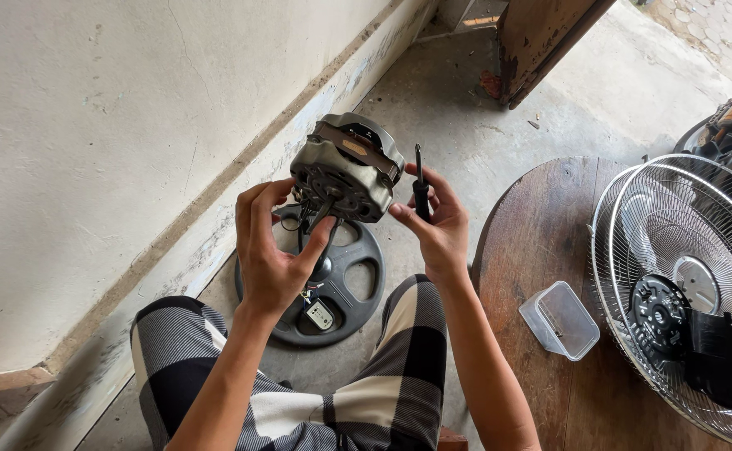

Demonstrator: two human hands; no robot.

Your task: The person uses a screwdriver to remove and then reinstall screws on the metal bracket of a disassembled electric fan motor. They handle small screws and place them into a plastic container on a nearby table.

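Head view: left hand (270, 255) grips the fan motor (347, 167) from below, shaft facing the person. Right hand (439, 224), just beside it, pinches a screwdriver (420, 190) upright, tip up, level with the motor's right edge, above the round base (358, 288).

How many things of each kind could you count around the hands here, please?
Fan motor, held by the left hand: 1
Screwdriver, in the right hand: 1
Round fan base: 1
Wire fan guards: 2
Clear plastic container: 1
Round wooden table: 1
Total: 7
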